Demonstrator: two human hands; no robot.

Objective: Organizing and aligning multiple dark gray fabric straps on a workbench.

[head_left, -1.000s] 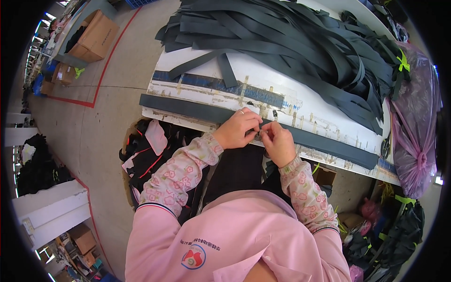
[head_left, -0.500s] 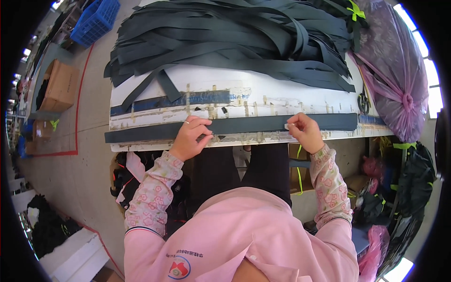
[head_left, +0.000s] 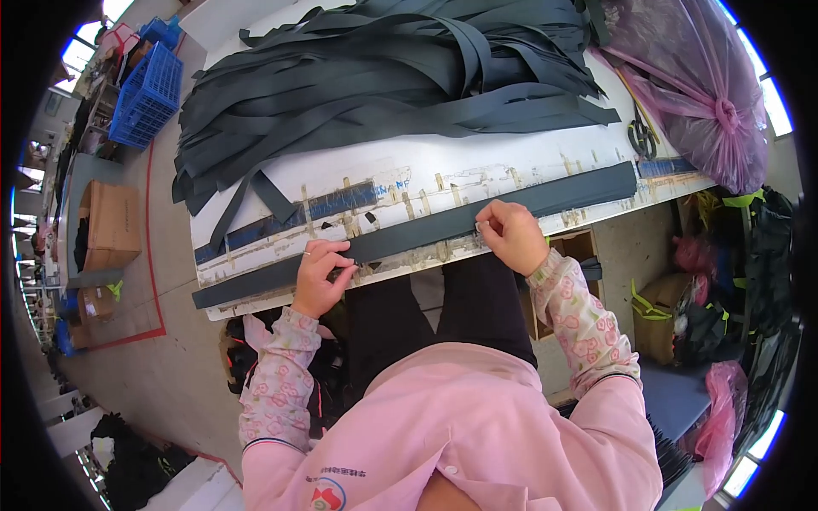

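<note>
A long dark grey-green fabric strip (head_left: 409, 234) lies flat along the table's near edge, perhaps with other layers beneath it. My left hand (head_left: 322, 277) is at the strip's near edge, left of its middle, with a ring on one finger. Its fingers are curled, but a gap shows between thumb and forefinger. Farther right, my right hand (head_left: 513, 237) has thumb and fingertips pinched together at the same edge. A tiny pale bit shows at those tips, too small to name. Behind the strip lies a big heap of similar strips (head_left: 366, 94).
Small dark scraps (head_left: 371, 218) and worn tape marks dot the white tabletop (head_left: 545, 146). Black-handled scissors (head_left: 641, 136) lie at the right, beside a large pink plastic bag (head_left: 690, 94). On the floor at left stand a cardboard box (head_left: 112, 226) and a blue crate (head_left: 146, 95).
My view has turned, so the table and strip now slant up to the right. Both hands keep about the same places along the strip, in much the same poses.
</note>
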